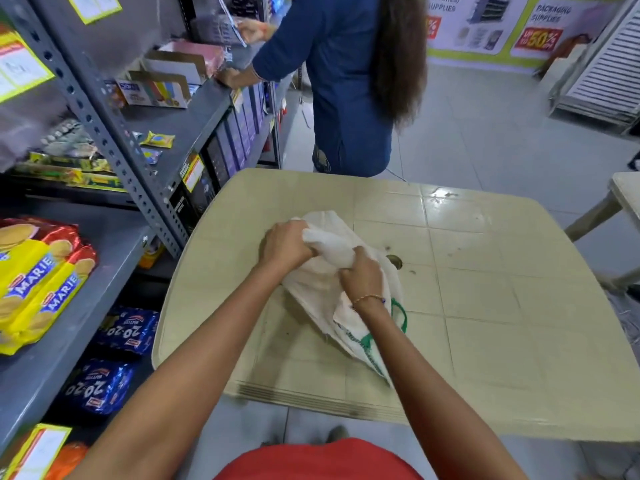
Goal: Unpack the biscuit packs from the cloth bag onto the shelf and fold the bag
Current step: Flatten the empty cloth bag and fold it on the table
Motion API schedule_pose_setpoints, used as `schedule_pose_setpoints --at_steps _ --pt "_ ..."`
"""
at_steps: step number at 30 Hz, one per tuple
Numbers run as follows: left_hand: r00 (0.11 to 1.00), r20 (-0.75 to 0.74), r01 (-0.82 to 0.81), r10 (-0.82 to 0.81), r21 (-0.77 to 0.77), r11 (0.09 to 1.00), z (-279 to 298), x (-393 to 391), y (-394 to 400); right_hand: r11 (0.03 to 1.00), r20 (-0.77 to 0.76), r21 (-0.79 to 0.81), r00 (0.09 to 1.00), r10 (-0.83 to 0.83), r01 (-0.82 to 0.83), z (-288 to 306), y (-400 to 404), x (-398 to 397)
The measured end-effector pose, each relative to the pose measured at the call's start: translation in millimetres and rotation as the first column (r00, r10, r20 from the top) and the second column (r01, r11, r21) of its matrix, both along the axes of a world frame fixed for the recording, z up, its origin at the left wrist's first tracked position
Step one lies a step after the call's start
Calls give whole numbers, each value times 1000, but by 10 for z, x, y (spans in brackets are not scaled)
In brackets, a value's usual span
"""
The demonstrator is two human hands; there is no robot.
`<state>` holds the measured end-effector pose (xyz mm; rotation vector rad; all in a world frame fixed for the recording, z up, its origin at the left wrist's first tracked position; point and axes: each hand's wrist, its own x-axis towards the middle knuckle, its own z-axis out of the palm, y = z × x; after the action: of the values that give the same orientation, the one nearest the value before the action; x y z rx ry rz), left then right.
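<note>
Grey slotted-steel shelf (104,258) at left carries glossy yellow-and-red Marie biscuit packs (38,282), partly cut off. On the beige moulded-plastic bench (485,306), the left hand (285,249) and right hand (360,277) each clutch a fistful of the crumpled off-white cloth bag (332,251), its green-trimmed handles (398,315) nearer, partly hidden by the right arm.

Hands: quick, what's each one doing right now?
Left hand: closed, gripping the bunched white cloth bag.
Right hand: closed, gripping the same bag.
</note>
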<state>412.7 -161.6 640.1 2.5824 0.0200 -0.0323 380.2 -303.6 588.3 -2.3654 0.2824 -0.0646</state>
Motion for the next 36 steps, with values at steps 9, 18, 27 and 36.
schedule_pose_setpoints --at_steps 9,18,27,36 --pt "736 -350 -607 579 -720 336 -230 128 557 814 -142 201 839 -526 545 -441 -658 -185" --pt "948 -265 -97 175 282 954 -1271 -508 439 531 -291 722 891 -350 444 -158 -524 22" --pt "985 -134 130 -106 189 973 -1266 -492 -36 767 -149 551 943 -297 328 -99 -562 95" --pt "692 6 -496 722 -723 481 135 187 74 988 200 -144 980 -24 54 -314 -854 -25"
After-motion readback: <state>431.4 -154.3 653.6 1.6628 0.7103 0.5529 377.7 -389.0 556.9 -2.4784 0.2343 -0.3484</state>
